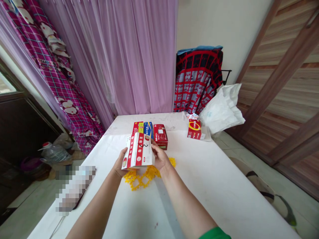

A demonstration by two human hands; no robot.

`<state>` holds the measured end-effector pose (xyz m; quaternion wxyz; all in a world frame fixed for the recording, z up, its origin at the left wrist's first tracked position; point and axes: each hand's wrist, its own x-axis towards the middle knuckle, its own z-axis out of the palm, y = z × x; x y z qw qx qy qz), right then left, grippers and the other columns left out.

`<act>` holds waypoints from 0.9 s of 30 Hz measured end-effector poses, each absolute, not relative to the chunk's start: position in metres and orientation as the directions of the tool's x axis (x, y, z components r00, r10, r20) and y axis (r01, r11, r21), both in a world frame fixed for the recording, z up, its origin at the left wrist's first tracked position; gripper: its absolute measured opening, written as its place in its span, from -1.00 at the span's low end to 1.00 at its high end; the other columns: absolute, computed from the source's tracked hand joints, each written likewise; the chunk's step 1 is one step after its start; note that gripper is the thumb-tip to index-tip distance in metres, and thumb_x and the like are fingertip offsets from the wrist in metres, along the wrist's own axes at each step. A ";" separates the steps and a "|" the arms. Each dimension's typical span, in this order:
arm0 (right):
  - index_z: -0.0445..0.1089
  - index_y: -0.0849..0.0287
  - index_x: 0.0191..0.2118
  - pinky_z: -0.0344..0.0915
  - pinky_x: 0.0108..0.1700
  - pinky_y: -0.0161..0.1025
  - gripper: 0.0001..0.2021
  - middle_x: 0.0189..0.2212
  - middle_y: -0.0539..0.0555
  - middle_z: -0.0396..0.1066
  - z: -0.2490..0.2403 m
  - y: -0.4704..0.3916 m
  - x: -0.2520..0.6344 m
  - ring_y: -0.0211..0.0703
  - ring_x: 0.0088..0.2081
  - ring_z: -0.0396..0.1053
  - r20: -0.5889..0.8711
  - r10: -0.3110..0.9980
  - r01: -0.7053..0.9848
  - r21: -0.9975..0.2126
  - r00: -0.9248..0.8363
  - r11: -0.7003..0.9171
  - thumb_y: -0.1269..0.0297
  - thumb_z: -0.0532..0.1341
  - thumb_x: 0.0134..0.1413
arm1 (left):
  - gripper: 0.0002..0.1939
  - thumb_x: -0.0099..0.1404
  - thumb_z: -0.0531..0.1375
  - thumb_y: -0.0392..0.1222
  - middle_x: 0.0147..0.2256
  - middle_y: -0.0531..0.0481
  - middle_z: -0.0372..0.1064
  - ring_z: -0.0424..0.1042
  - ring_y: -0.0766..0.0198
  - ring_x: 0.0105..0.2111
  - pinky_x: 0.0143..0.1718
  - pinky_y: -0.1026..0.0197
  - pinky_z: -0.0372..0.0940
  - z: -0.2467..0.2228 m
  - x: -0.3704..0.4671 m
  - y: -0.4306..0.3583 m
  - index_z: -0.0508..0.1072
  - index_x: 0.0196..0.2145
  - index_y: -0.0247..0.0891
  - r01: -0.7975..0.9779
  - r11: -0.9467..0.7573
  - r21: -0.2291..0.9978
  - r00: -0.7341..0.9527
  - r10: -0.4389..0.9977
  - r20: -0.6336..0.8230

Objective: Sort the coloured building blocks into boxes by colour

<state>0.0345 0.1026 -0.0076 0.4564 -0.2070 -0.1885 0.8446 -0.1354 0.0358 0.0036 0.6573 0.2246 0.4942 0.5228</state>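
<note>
Between both hands is a white and red cardboard box (138, 151) with printed characters and a black squiggle, tilted and raised over the table. My left hand (120, 163) grips its left side, and my right hand (160, 155) holds the right side, the fingers partly hidden behind it. Below the box lies a yellow lattice-like piece (146, 177), partly covered by the box and right hand. Just beyond stand a red and green box (138, 127), a blue box (149, 128) and a red box (160, 134), side by side.
A red box with a yellow ring (194, 128) stands at the table's right edge, beside a white plastic bag (221, 108). At the left edge lies a blurred-out flat device (77, 189) with a cable. The white table (199, 192) ends at a purple curtain (147, 59).
</note>
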 end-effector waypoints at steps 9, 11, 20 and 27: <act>0.37 0.08 -0.12 0.40 -0.24 -0.16 -0.49 -0.38 -0.05 0.56 -0.007 0.108 0.051 -0.05 -0.29 0.50 -0.069 0.947 -0.644 -0.718 -0.313 -0.265 0.36 0.37 -0.37 | -0.38 0.15 0.18 0.24 -0.29 -0.21 0.57 0.57 0.04 -0.34 -0.28 0.08 0.45 0.025 -0.156 0.039 0.39 -0.05 -0.35 -0.080 0.393 0.916 -0.061 0.915 -0.398; 0.37 0.10 -0.15 0.40 -0.24 -0.17 -0.48 -0.36 -0.04 0.56 -0.014 0.112 0.057 -0.05 -0.29 0.50 -0.082 0.962 -0.588 -0.777 -0.260 -0.225 0.39 0.37 -0.42 | -0.35 0.09 0.24 0.25 -0.23 -0.16 0.56 0.56 0.07 -0.32 -0.31 0.11 0.44 0.041 -0.157 0.045 0.38 -0.03 -0.28 0.071 0.386 0.920 -0.075 0.921 -0.381; 0.35 0.10 -0.26 0.40 -0.35 -0.19 -0.59 -0.46 -0.05 0.53 -0.044 0.112 0.075 -0.07 -0.36 0.50 -0.277 0.947 -0.451 -0.832 -0.165 -0.322 0.30 0.37 -0.40 | 0.00 -0.03 0.28 0.28 0.03 -0.26 0.42 0.49 -0.06 -0.10 -0.12 0.02 0.35 0.076 -0.137 0.078 0.10 0.27 -0.21 0.683 0.292 0.669 -0.236 0.956 -0.177; 0.33 0.09 -0.33 0.41 -0.30 -0.19 -0.64 -0.48 -0.08 0.51 -0.038 0.112 0.081 -0.12 -0.37 0.48 -0.286 0.947 -0.453 -0.831 -0.149 -0.323 0.27 0.39 -0.37 | -0.04 0.04 0.25 0.20 0.16 -0.23 0.27 0.30 -0.11 0.11 0.11 -0.04 0.15 0.097 -0.114 0.076 0.03 0.31 -0.17 0.900 0.097 0.424 -0.151 0.984 0.096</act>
